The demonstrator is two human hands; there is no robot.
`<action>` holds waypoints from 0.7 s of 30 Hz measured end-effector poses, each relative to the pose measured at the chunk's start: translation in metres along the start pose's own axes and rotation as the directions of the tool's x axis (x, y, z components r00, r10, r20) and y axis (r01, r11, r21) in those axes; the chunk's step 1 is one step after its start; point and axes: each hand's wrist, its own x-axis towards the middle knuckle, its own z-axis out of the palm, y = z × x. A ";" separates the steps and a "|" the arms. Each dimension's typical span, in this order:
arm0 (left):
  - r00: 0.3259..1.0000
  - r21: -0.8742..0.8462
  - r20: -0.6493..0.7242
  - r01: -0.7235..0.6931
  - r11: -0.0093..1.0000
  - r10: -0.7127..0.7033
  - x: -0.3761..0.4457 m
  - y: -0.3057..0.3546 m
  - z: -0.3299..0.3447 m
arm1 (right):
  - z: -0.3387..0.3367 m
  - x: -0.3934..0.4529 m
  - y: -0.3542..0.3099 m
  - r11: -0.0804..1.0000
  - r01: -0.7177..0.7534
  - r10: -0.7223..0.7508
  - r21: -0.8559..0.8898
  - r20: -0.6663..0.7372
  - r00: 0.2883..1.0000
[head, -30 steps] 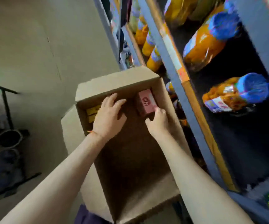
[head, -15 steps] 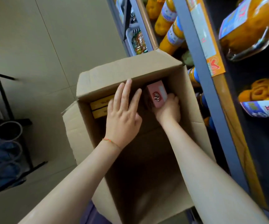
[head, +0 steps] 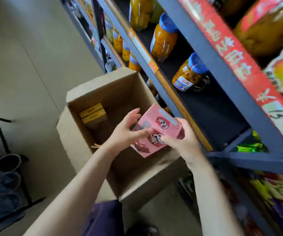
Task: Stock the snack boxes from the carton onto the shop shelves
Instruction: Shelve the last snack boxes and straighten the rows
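- Change from the earlier frames: the pink snack box (head: 156, 132) was low inside the carton (head: 103, 86) against its far wall, gripped by the right hand (head: 182, 139) alone. It is now lifted above the carton's right rim, at frame centre, with both hands on it.
- The left hand (head: 127, 132), formerly flat inside the carton, now lies against the box's left face with fingers spread and loosely bent.
- The right hand grips the box's lower right corner, thumb across the front face and fingers curled behind.
- Snack box appearance: pink cardboard, rectangular, tilted with its top toward the upper right. Red-and-white round emblems and dark red graphics are printed on its faces; the lettering is too blurred to read.
- Carton: brown corrugated, flaps open, standing just left of the shelves (head: 210, 65). Inside, two yellow boxes (head: 93, 113) lie stacked against the far left wall.
- Shelves, right of frame: blue-lidded jars (head: 191, 74) of yellow fruit lie on the dark shelf boards.
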 end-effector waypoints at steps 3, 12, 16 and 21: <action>0.995 -0.157 0.086 -0.038 0.987 0.052 -0.056 0.023 0.052 | -0.044 -0.070 -0.018 0.957 0.154 -0.125 0.245 -0.130 0.984; 0.958 -0.482 0.184 -0.107 0.870 0.220 -0.216 0.077 0.239 | -0.149 -0.276 -0.005 0.869 0.352 -0.233 0.348 -0.339 0.911; 0.911 -0.485 0.256 -0.168 0.858 0.323 -0.268 0.097 0.309 | -0.190 -0.351 0.025 0.894 0.360 -0.245 0.265 -0.383 0.890; 0.775 -0.437 0.390 -0.320 0.841 0.497 -0.327 0.132 0.383 | -0.251 -0.432 0.021 0.891 0.444 -0.338 0.097 -0.512 0.790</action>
